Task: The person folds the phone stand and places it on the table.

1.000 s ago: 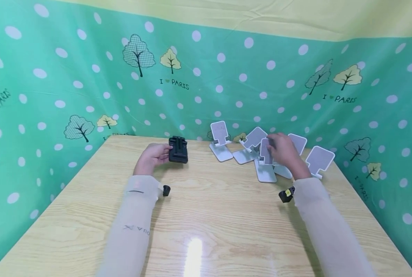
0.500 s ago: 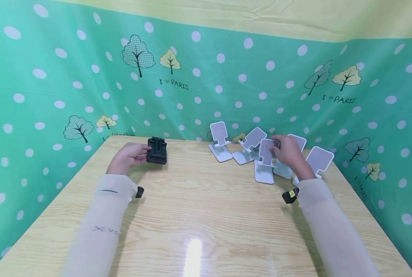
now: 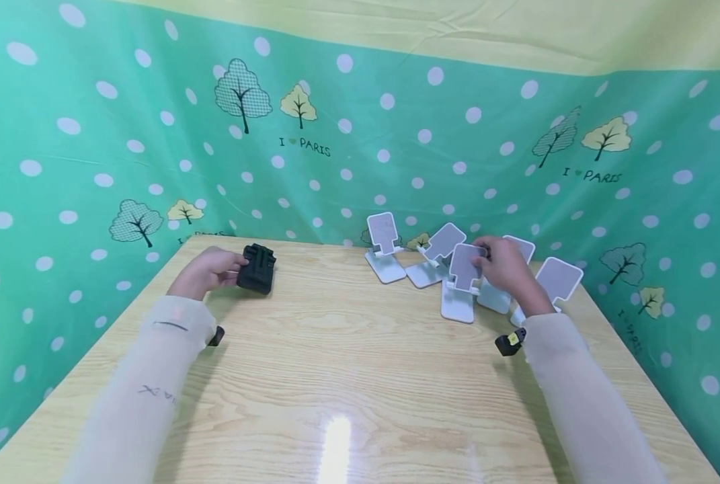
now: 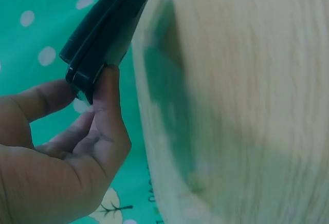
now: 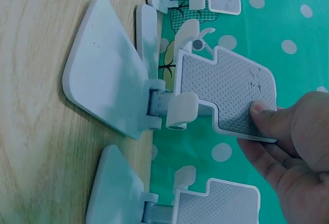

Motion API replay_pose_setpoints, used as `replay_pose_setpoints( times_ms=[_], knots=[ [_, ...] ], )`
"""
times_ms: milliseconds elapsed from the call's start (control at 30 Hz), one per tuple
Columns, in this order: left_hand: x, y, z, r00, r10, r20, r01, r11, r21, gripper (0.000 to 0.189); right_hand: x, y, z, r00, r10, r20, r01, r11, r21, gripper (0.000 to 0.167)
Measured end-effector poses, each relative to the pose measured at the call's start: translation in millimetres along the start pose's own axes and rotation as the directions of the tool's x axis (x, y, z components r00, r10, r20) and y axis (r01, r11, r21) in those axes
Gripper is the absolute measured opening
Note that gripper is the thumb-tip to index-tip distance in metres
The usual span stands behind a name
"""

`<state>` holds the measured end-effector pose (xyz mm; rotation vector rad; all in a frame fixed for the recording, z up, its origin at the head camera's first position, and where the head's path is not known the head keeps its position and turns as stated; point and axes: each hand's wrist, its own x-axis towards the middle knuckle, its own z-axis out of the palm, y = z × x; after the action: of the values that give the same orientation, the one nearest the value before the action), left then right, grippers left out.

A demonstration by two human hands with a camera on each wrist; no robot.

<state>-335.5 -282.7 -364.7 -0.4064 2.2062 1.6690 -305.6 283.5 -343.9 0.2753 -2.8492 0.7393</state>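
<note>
On the left of the table, my left hand (image 3: 210, 267) pinches a folded black phone stand (image 3: 256, 269) by its near-left side. The left wrist view shows that stand (image 4: 105, 39) tilted, held between thumb and fingers above the tabletop. At the back right, my right hand (image 3: 505, 265) grips the upper right edge of a white phone stand (image 3: 465, 267) with a grey pad. In the right wrist view, the thumb lies on the stand's grey pad (image 5: 226, 90) and the fingers are behind it. Its base (image 5: 105, 67) appears to rest on the wood.
More unfolded white phone stands cluster around the right hand: one at left (image 3: 386, 259), one behind (image 3: 435, 262), one at far right (image 3: 558, 279), others partly hidden by the hand. A green dotted cloth (image 3: 360, 134) hangs behind and beside the wooden table (image 3: 311, 376).
My left hand has carried the black phone stand to the left and turned it slightly. The white phone stand in my right hand has shifted slightly left and nearer.
</note>
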Motion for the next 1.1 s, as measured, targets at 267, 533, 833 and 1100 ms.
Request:
replay_pose_setpoints(
  times_ms=[267, 533, 833, 1100],
  knots=[
    [7.6, -8.6, -11.5, 1.000, -0.017, -0.021, 0.019, 0.998, 0.067, 0.057, -1.5, -5.5, -0.7, 0.998, -0.060, 0.002, 0.060, 0.998, -0.030, 0.027],
    [16.1, -13.5, -23.2, 0.994, -0.034, -0.104, 0.057, 0.973, 0.224, 0.056, -0.5, -12.1, -6.0, 0.995, -0.102, 0.020, 0.102, 0.995, 0.009, 0.020],
    [24.9, -18.0, -21.0, 0.976, -0.057, -0.212, 0.126, 0.937, 0.327, 0.053, -1.7, -28.3, -8.4, 0.994, -0.070, 0.090, 0.058, 0.990, 0.126, 0.022],
    [27.8, -16.8, -20.3, 0.971, -0.030, -0.237, 0.119, 0.922, 0.369, 0.054, -0.5, -36.8, -4.1, 0.994, -0.068, 0.090, 0.051, 0.982, 0.183, 0.021]
  ],
)
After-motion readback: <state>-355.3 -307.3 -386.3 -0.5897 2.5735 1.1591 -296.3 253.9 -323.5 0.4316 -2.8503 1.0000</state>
